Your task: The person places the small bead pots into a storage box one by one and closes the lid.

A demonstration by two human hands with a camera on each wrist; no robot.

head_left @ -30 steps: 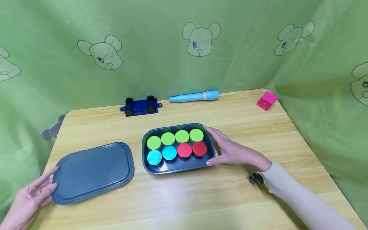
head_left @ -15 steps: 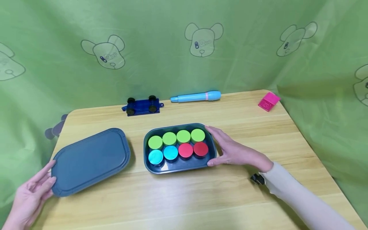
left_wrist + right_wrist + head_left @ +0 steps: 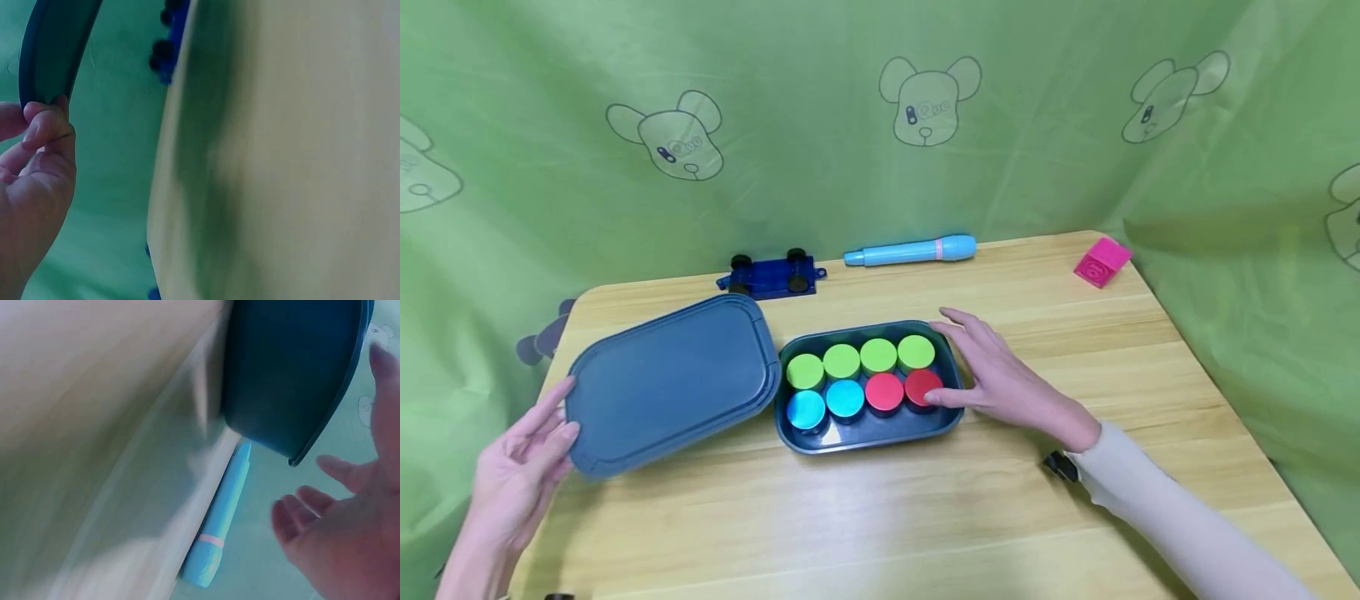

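Observation:
My left hand [image 3: 523, 467] pinches the left end of a dark blue-grey lid [image 3: 670, 383] between thumb and fingers. Raised over the table, the tilted lid has its right end beside the left rim of a matching box [image 3: 880, 431]. In the left wrist view the lid [image 3: 59, 50] shows edge-on above the thumb. Round pieces stand in two rows in the box: several green-topped ones [image 3: 841, 361] behind, two blue [image 3: 846, 398] and two red [image 3: 884, 390] in front. At the box's right end my right hand [image 3: 1011, 375] is spread, its fingers off the wall [image 3: 287, 375] in the right wrist view.
Along the table's [image 3: 887, 525] back edge lie a blue wheeled toy wagon base [image 3: 771, 277], wheels up, and a light blue microphone-shaped stick [image 3: 910, 251]. A pink block [image 3: 1102, 262] sits at the back right corner. Green curtain [image 3: 820, 150] hangs close behind the table.
The left hand has lifted the lid off the table and carried it right and back, toward the box. The right hand has loosened from the box's end and risen slightly.

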